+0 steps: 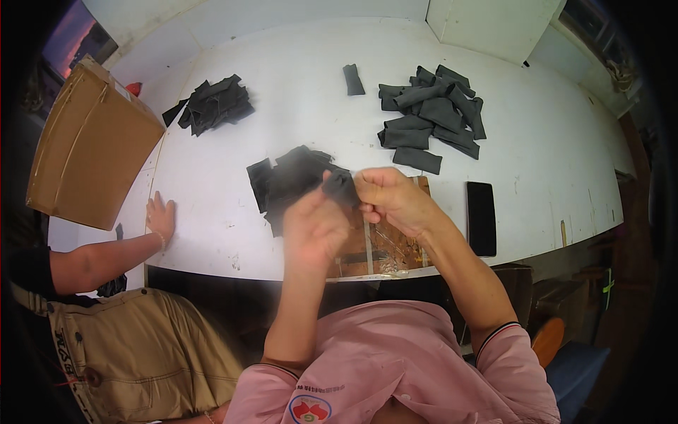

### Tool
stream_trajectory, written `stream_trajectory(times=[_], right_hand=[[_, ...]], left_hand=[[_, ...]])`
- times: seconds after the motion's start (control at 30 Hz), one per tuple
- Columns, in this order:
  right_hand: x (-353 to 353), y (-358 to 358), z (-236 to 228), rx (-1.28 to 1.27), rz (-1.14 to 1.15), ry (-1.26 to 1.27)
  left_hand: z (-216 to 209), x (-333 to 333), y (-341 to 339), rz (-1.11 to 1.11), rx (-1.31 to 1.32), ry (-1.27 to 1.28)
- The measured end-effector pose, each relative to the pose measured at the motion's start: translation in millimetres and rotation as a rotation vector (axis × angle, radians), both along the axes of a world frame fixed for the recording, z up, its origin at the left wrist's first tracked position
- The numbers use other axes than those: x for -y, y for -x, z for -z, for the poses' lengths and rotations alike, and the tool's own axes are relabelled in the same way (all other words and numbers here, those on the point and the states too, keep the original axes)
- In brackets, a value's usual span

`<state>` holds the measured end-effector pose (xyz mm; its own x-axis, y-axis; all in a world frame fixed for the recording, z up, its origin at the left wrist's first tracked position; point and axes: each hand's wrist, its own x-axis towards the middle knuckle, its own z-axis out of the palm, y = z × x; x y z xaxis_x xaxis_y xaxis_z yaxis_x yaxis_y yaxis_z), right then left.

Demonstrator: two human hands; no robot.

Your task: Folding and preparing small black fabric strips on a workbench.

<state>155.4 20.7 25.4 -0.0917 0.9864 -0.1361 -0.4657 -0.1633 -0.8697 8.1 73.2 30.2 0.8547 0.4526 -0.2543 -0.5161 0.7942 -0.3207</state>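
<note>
broadly, the white tabletop (304, 63) curves round to a near edge that runs in front of the person, under both forearms, and bends away at the right. white surface shows between the far-left heap (217, 106) of flat dark cloth and the right heap (441, 116) of folded or rolled dark pieces, with one lone piece (353, 80) standing well apart from both. more white surface spreads to the right of a black phone (481, 219), which lies near the front edge. at the left, a co-worker's hand (161, 215) rests on the tabletop, fingers spread.

a brown cardboard box (95, 145) stands by the left side, leaning in the view — what it holds is hidden.

a brown sheet (367, 244) with clear tape lies partly under the hands, reaching the near edge, and the middle heap (289, 177) of dark cloth lies just beside it. above these, a small cloth (342, 189) is between the two hands. the right hand (392, 201) has thumb and fingers together, clamped on its right side. the left hand (318, 222) is at its left side, touching it — blurred, so i cannot tell how tightly its fingers close.
</note>
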Motion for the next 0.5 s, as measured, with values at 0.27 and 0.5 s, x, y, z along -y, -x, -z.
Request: stream_trajectory(times=[0.27, 0.5], right_hand=[[5.3, -7.7, -0.2, 0.085, 0.003, -0.113], [3.9, -1.4, 34.1, 0.0, -0.041, -0.076]], left_hand=[[-17.0, 33.8, -0.1, -0.141, -0.549, -0.87], [8.5, 37.0, 4.2, -0.165, -0.631, -0.956]])
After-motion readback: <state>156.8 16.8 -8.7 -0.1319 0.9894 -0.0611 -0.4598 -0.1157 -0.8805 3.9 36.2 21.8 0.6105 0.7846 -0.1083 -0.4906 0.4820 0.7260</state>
